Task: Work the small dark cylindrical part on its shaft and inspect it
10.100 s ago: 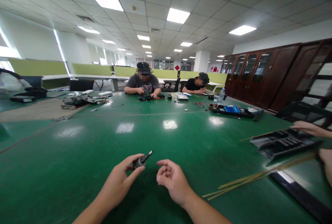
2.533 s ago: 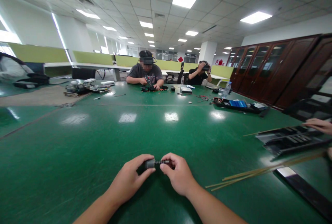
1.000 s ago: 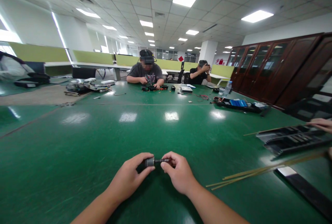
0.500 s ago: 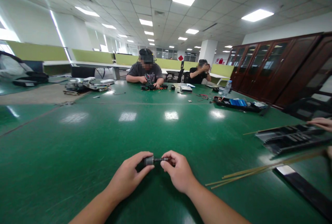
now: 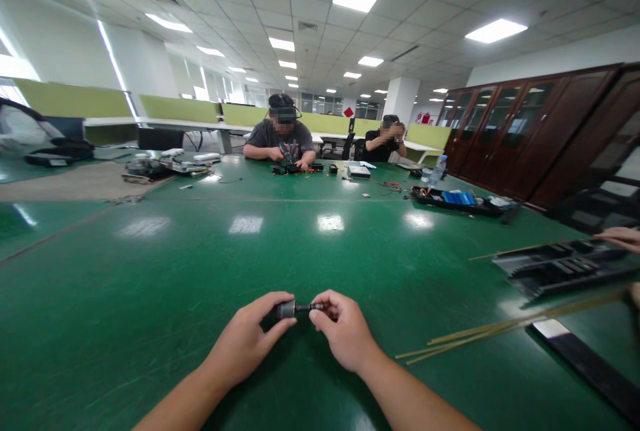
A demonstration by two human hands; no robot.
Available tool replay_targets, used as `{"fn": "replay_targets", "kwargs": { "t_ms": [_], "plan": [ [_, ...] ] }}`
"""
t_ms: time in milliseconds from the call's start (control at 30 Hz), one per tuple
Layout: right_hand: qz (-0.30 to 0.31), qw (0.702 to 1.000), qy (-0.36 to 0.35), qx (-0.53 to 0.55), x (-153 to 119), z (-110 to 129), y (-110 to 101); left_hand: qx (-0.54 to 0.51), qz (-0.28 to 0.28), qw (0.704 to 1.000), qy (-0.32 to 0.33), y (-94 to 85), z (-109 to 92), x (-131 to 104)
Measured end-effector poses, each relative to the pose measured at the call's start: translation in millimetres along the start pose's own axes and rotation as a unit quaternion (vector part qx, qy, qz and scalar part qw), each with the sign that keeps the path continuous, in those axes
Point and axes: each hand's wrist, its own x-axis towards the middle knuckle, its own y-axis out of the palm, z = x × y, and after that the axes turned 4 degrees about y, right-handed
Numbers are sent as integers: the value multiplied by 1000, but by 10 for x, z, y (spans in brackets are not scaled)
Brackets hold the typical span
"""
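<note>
Near the front of the green table (image 5: 200, 271), a small cylindrical metal part (image 5: 287, 310) with a thin dark shaft (image 5: 303, 308) lies level between my two hands. My left hand (image 5: 250, 338) grips the wide grey cylinder between thumb and fingers. The fingertips of my right hand (image 5: 345, 331) are closed on the far end of the shaft, partly hiding it. Both hands are just above the tabletop, a short distance apart.
On the right lie thin yellowish rods (image 5: 465, 336), a black slotted frame (image 5: 565, 268) with another person's hand (image 5: 620, 238) at it, and a long black bar (image 5: 585, 358). Farther back are a black tray (image 5: 450, 199), a bottle (image 5: 440, 168), electronic parts (image 5: 160, 163) and two seated people.
</note>
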Motion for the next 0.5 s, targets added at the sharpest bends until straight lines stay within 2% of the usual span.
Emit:
{"fn": "replay_targets", "kwargs": {
  "t_ms": [500],
  "plan": [
    [-7,1000,2,-6,2,-21,4,5,-4,1000,4,8,-8,6]
  ]
}}
